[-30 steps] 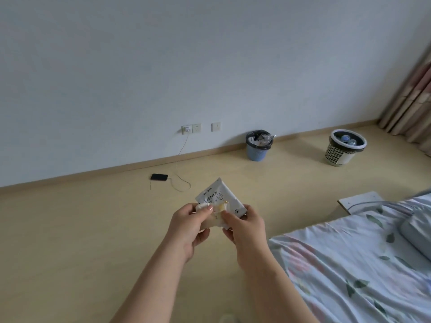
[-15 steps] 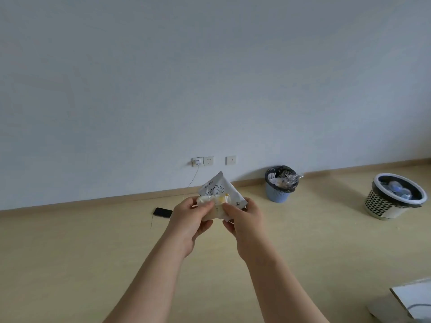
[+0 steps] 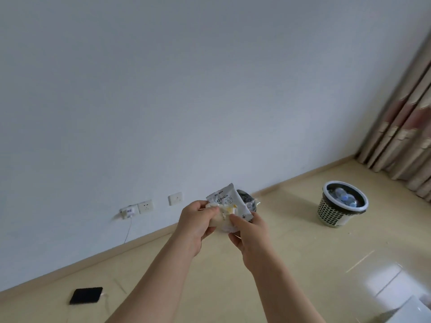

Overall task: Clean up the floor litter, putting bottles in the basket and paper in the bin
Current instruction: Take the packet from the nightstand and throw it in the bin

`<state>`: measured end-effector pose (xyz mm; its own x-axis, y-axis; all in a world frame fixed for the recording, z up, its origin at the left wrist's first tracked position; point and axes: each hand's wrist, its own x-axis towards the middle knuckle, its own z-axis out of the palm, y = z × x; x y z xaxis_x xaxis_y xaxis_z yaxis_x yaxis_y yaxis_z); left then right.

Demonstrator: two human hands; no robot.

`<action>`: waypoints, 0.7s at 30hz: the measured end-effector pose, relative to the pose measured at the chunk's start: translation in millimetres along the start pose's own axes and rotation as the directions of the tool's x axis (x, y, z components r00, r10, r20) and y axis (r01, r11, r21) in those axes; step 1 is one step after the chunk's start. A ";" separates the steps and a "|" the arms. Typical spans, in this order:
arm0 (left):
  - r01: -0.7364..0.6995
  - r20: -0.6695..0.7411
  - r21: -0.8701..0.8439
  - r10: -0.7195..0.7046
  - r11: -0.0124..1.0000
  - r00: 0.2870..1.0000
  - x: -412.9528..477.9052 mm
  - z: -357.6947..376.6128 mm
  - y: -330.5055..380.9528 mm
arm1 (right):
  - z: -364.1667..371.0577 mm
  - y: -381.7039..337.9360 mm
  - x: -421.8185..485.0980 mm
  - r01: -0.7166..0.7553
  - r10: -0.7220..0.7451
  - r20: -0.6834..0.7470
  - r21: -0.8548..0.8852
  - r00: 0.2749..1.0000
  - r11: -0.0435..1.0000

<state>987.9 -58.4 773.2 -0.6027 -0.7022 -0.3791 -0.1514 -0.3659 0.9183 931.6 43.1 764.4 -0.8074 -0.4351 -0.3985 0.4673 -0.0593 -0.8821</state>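
Both hands are raised in the middle of the view, holding paper litter between them. The left hand (image 3: pixel 196 220) has its grip clamped on a crumpled wad (image 3: pixel 222 212) of white and yellow paper, thumb on top. The right hand (image 3: pixel 253 236) pinches the same wad from the right, thumb pressed on it, with a white printed packet (image 3: pixel 227 198) standing up behind the fingers.

The bin (image 3: pixel 249 201) sits on the floor (image 3: pixel 291 264) by the far wall, mostly hidden behind the packet; only a dark rim and some clear plastic show. The basket (image 3: pixel 331 216) stands well to its right, near the curtain (image 3: pixel 401 141), with bottles (image 3: pixel 345 198) inside.

At near left a black phone (image 3: pixel 85 295) lies on the floor, with a white cable at its right end. Sockets (image 3: pixel 145 206) are on the wall, one with a charger (image 3: pixel 127 212) plugged in.
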 end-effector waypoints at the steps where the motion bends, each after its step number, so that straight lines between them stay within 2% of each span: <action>1: 0.002 0.025 0.005 -0.002 1.000 1.000 22.0 12.4 10.4 | 2.5 -11.5 20.2 0.011 -0.010 -0.020 0.007 1.000 1.000; 5: 0.033 0.107 0.047 -0.038 0.998 0.994 96.2 54.3 42.7 | 10.7 -46.8 92.6 0.032 -0.025 -0.101 0.063 0.995 0.997; 9: 0.060 0.135 0.091 -0.072 0.994 0.988 157.7 87.1 59.9 | 11.6 -67.8 155.0 0.011 -0.001 -0.110 0.094 0.994 0.996; 15: 0.044 0.059 0.033 -0.046 0.999 0.997 252.1 140.1 88.4 | 14.6 -116.6 267.8 0.014 -0.013 -0.062 0.025 0.998 1.000; 21: 0.107 0.029 -0.017 -0.106 0.994 0.994 336.7 227.9 105.7 | -19.6 -177.8 378.9 -0.028 0.027 -0.031 -0.057 0.999 0.998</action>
<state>590.4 -194.3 768.7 -0.6059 -0.6410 -0.4712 -0.2019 -0.4490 0.8704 535.5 -93.6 765.3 -0.8054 -0.4086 -0.4294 0.4689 0.0040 -0.8832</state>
